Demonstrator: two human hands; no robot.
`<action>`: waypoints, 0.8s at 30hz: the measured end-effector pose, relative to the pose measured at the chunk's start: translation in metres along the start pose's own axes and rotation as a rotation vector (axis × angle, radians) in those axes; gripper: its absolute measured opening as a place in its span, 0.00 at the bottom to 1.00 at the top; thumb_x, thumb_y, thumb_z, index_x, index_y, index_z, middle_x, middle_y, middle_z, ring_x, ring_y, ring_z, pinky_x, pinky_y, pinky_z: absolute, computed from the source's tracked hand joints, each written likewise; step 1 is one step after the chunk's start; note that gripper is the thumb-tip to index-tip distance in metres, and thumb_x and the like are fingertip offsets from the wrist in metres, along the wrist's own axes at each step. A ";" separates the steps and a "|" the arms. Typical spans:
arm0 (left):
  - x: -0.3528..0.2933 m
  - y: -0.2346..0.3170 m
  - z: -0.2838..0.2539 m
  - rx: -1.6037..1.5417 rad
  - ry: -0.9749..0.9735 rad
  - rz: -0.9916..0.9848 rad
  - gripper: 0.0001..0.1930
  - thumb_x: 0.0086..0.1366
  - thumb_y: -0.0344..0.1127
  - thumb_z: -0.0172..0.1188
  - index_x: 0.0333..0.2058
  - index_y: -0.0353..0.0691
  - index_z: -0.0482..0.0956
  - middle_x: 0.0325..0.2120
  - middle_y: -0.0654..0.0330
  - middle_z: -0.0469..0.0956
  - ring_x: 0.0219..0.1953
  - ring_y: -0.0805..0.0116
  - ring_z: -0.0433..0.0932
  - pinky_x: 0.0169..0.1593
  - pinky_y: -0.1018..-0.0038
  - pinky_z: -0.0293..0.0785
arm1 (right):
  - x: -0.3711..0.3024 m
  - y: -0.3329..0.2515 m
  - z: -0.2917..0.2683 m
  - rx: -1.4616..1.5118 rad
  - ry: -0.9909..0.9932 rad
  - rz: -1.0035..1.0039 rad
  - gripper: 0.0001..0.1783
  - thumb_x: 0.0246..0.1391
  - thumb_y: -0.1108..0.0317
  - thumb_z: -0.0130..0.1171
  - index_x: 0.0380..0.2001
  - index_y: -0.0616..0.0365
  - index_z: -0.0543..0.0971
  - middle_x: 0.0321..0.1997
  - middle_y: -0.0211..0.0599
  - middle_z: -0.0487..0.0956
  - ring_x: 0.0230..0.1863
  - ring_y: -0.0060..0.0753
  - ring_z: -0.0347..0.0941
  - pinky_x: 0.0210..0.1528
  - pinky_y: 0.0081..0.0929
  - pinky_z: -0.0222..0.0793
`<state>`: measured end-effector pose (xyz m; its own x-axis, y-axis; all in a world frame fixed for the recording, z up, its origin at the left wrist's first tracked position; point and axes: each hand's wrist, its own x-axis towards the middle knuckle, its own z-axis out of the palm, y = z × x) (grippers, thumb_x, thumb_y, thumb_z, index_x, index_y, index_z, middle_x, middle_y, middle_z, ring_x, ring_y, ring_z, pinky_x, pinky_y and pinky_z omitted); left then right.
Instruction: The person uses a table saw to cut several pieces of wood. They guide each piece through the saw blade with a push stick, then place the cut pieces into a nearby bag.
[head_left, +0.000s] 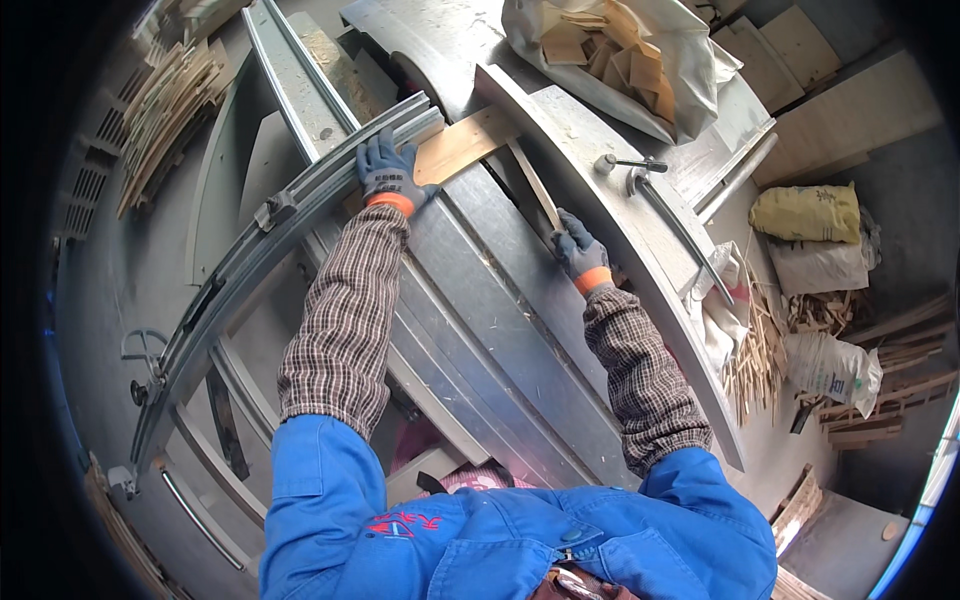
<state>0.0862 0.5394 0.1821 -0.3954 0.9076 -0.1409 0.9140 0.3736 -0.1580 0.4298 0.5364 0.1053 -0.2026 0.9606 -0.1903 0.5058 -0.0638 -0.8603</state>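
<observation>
wood strip (533, 186) end hidden under right glove (581, 254)

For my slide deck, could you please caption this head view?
Gloved left hand presses a wooden board; right hand grips a thin strip on the saw table.

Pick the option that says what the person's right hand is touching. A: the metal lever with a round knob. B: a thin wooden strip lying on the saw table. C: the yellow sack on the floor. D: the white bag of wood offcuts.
B: the gloved right hand pinches the near end of the thin wooden strip on the metal saw table, while the left hand presses on a flat wooden board.
</observation>
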 end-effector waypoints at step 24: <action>0.010 -0.008 0.003 0.038 0.013 -0.012 0.50 0.51 0.77 0.59 0.68 0.57 0.66 0.72 0.56 0.46 0.75 0.56 0.41 0.74 0.52 0.31 | 0.000 -0.025 0.011 0.061 -0.026 0.079 0.25 0.61 0.64 0.55 0.63 0.48 0.75 0.42 0.42 0.86 0.44 0.32 0.83 0.52 0.28 0.74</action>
<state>0.0744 0.5453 0.1787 -0.4052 0.9055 -0.1263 0.9049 0.3776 -0.1964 0.4079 0.5354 0.1218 -0.1859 0.9446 -0.2705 0.4694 -0.1565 -0.8690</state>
